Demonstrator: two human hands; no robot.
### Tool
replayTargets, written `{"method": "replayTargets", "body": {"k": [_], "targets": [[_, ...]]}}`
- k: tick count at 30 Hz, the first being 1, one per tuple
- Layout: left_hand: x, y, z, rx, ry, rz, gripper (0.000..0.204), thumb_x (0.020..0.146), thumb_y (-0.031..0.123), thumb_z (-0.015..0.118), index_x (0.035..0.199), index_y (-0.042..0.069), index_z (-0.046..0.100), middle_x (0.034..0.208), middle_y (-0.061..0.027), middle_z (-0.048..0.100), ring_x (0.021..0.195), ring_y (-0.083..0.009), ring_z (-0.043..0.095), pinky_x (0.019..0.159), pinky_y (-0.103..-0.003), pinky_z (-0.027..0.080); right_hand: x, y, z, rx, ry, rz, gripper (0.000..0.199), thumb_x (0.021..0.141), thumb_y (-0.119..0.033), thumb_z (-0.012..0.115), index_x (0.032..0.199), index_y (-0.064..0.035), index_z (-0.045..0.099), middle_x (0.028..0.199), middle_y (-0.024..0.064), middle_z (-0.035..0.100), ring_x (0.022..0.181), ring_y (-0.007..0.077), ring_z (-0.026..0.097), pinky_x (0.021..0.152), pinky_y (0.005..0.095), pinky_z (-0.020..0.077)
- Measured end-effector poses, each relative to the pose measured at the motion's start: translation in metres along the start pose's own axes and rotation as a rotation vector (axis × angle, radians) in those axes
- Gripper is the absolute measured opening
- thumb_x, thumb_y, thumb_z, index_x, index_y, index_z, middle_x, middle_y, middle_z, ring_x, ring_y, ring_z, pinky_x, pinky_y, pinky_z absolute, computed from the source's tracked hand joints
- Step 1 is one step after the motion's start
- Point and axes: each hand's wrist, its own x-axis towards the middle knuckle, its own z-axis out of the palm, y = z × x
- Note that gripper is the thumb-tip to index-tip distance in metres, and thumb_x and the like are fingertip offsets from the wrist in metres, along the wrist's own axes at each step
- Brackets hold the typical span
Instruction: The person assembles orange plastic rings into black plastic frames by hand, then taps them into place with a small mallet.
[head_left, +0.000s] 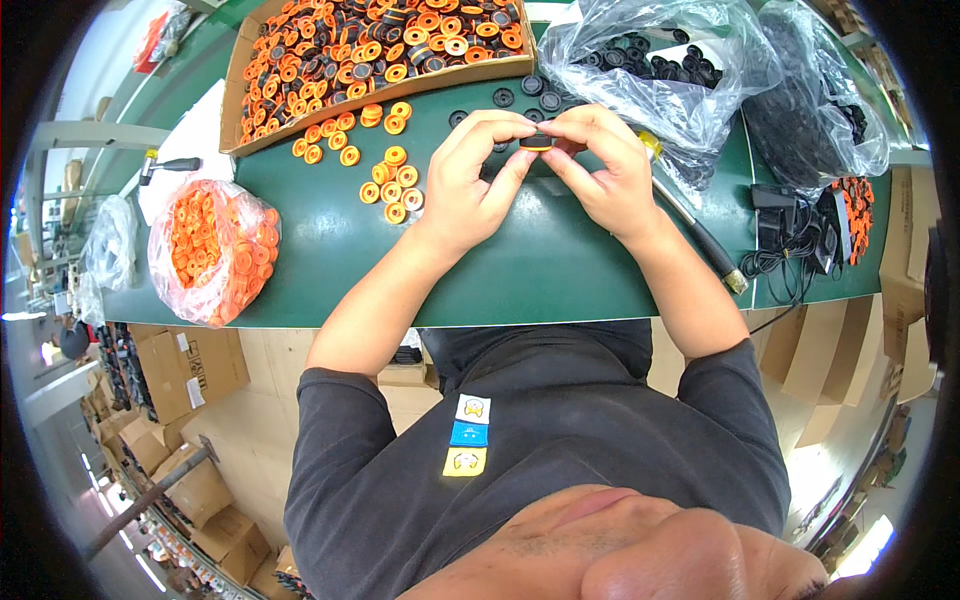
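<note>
Between the fingertips of my left hand (478, 178) and my right hand (606, 165) is a small round part (537, 142), black on top with an orange rim below. Both hands pinch it from its two sides above the green table (340, 270). Several loose black discs (530, 86) lie just beyond my fingers, some partly hidden by them. To the left of my left hand lie loose orange rings (396, 174), each with a hole in the middle.
A cardboard tray (232, 110) heaped with orange-and-black parts stands at the back left. A clear bag of orange rings (212, 250) sits at the left. Bags of black discs (655, 60) fill the back right. A black-handled tool (712, 252) and a cabled adapter (775, 210) lie right.
</note>
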Motion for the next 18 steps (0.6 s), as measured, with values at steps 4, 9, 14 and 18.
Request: {"method": "replayTargets", "body": {"k": [4, 9, 14, 18], "targets": [[0.002, 0.0023, -0.0005, 0.026, 0.001, 0.048, 0.025, 0.083, 0.0, 0.072, 0.107, 0.001, 0.065, 0.103, -0.0145, 0.067, 0.095, -0.0285, 0.066, 0.084, -0.036, 0.054, -0.0006, 0.0005, 0.0008, 0.005, -0.012, -0.007, 0.025, 0.082, 0.003, 0.075, 0.106, 0.0001, 0.071, 0.099, 0.0113, 0.065, 0.075, 0.0161, 0.066, 0.067, 0.0266, 0.0551], [0.0017, 0.004, -0.0016, 0.128, 0.023, 0.127, 0.032, 0.08, -0.004, 0.071, 0.112, 0.002, 0.067, 0.098, -0.0134, 0.065, 0.09, -0.0268, 0.066, 0.079, -0.035, 0.054, -0.0036, 0.0017, 0.0059, 0.048, -0.024, 0.065, 0.028, 0.082, 0.002, 0.075, 0.109, 0.0006, 0.069, 0.1, 0.0114, 0.065, 0.075, 0.0154, 0.066, 0.066, 0.0266, 0.0554], [0.0023, 0.0048, -0.0005, 0.047, 0.065, 0.042, 0.047, 0.077, -0.005, 0.071, 0.123, 0.004, 0.063, 0.096, -0.0115, 0.066, 0.084, -0.0244, 0.066, 0.076, -0.034, 0.054, -0.004, -0.0035, 0.0067, 0.063, -0.008, 0.088, 0.032, 0.081, 0.002, 0.075, 0.112, 0.0011, 0.068, 0.1, 0.0118, 0.065, 0.076, 0.0153, 0.067, 0.067, 0.0268, 0.0555], [-0.0015, 0.0009, -0.0002, 0.093, 0.046, 0.057, 0.051, 0.079, -0.004, 0.071, 0.129, 0.003, 0.06, 0.099, -0.0104, 0.068, 0.087, -0.019, 0.066, 0.079, -0.03, 0.053, -0.0042, 0.0012, 0.0055, 0.021, -0.048, 0.057, 0.03, 0.082, 0.002, 0.074, 0.111, 0.0012, 0.068, 0.101, 0.0122, 0.065, 0.076, 0.0162, 0.067, 0.067, 0.0269, 0.0554]]}}
